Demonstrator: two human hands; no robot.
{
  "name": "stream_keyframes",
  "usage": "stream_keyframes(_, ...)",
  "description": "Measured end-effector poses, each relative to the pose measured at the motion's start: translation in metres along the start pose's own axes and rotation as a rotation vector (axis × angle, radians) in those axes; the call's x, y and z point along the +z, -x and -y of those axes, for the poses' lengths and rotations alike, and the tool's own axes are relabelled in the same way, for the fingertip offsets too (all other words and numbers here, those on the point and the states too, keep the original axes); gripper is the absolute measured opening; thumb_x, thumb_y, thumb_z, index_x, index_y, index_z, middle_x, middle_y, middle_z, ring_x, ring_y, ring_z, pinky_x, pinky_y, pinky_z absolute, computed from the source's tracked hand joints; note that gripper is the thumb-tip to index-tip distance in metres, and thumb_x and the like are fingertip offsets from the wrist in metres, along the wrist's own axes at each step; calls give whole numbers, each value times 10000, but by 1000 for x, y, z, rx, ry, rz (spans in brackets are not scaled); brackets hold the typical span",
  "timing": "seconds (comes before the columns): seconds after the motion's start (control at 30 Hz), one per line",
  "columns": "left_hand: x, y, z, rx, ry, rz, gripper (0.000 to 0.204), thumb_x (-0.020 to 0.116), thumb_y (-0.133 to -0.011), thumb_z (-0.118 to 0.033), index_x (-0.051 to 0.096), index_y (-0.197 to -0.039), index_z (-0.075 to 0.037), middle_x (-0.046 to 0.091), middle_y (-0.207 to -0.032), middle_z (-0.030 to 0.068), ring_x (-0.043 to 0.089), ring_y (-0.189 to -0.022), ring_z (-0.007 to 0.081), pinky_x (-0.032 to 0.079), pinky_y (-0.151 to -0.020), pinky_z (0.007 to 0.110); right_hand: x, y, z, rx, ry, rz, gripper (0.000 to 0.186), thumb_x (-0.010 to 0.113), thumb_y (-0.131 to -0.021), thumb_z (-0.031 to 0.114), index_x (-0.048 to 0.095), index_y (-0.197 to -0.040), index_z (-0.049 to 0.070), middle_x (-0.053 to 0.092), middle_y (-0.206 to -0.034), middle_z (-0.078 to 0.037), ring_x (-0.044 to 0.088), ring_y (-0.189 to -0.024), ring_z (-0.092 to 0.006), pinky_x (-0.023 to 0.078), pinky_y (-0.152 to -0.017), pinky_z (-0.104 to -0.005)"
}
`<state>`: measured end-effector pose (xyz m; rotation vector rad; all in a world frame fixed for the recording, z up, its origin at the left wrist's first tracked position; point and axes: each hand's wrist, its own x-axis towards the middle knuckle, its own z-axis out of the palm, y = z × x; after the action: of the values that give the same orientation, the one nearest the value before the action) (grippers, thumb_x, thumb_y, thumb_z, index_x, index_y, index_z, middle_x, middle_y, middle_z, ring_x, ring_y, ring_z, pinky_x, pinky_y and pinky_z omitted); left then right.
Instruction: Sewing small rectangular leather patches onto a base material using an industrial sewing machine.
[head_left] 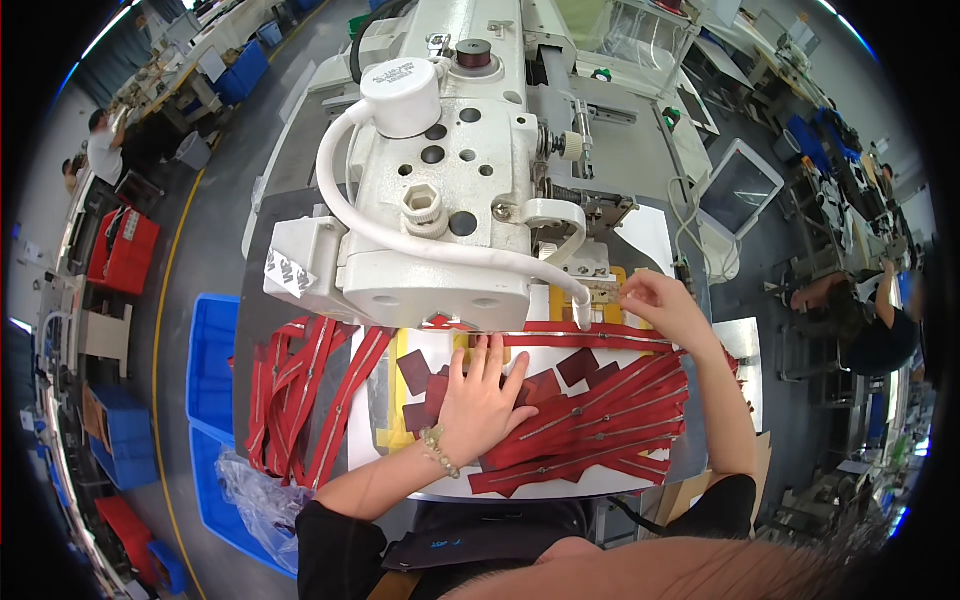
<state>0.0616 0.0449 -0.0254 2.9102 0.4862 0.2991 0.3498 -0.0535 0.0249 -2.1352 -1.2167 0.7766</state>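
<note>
Under the head of a white sewing machine, a red zipper lies crosswise on the white work surface. My left hand is spread flat, its fingertips at the zipper's near edge and its palm by dark red fabric squares. My right hand is raised beside the needle area, just above the zipper's right part. Its thumb and forefinger are pinched together; whatever they hold is too small to make out. A fanned pile of red zippers lies right of my left hand.
More red zippers hang in a bundle at the left. A white hose curves across the machine's front. Blue bins, one with clear plastic, stand at the left. A screen stands at the right. Other people work farther off.
</note>
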Motion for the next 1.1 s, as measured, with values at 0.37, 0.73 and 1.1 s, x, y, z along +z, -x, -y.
stream_keyframes(0.37, -21, 2, 33, 524, 104, -267, 270, 661, -805, -218, 632, -1006, -39, 614, -1030, 90, 577, -946, 196, 452, -779, 306, 133, -34, 37, -298, -598, -31, 230, 503, -860, 28, 476, -1088, 30, 555, -981, -71, 548, -860, -122, 447, -783, -272)
stream_keyframes(0.73, -13, 3, 54, 595, 99, -315, 279, 651, -823, -243, 627, -963, -3, 623, -1010, 122, 589, -976, 231, 476, -819, 333, 108, 4, 47, -663, 96, -29, 193, 641, -780, -5, 623, -963, 52, 644, -1040, -78, 628, -936, -286, 524, -796, -366)
stream_keyframes(1.1, -2, 9, 58, 495, 111, -183, 377, 636, -841, -325, 626, -996, 18, 632, -1056, 148, 581, -1057, 257, 458, -911, 361, 110, 6, 19, -686, 296, -47, 287, 645, -706, -19, 643, -986, 46, 634, -1135, -114, 582, -1106, -303, 446, -978, -449)
